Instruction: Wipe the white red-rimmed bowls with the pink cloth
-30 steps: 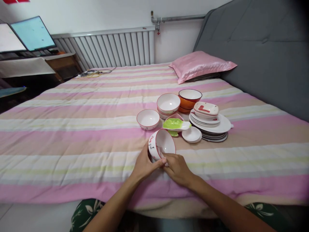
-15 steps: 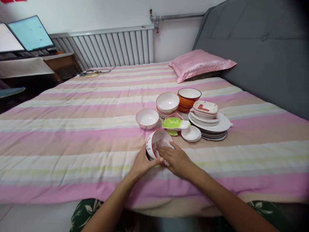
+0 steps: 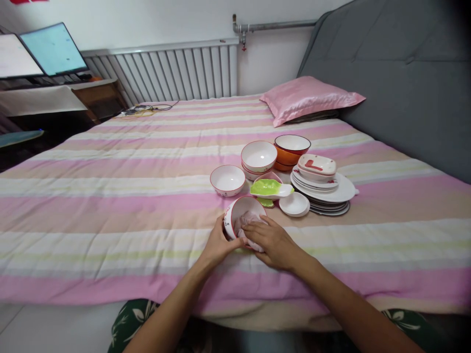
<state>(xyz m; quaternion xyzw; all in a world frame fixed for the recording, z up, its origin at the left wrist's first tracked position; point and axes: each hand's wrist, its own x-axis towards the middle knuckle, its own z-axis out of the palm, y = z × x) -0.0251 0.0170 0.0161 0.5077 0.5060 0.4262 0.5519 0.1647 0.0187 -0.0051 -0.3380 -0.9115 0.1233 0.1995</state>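
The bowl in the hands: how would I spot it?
Find the striped bed. Near its closest edge, the left hand grips a white bowl with a red rim. Unlike the upright bowls beyond, it is tilted, with a pale cloth inside under the right hand.

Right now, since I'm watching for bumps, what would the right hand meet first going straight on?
The crumpled pale cloth against the right hand, then probably the held red-rimmed bowl; depth is unclear.

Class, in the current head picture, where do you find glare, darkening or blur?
Head view: a glint inside the top red-rimmed stacked bowl; head view: darkness over the upper right of the gray headboard; head view: markings on the held bowl too soft to read.
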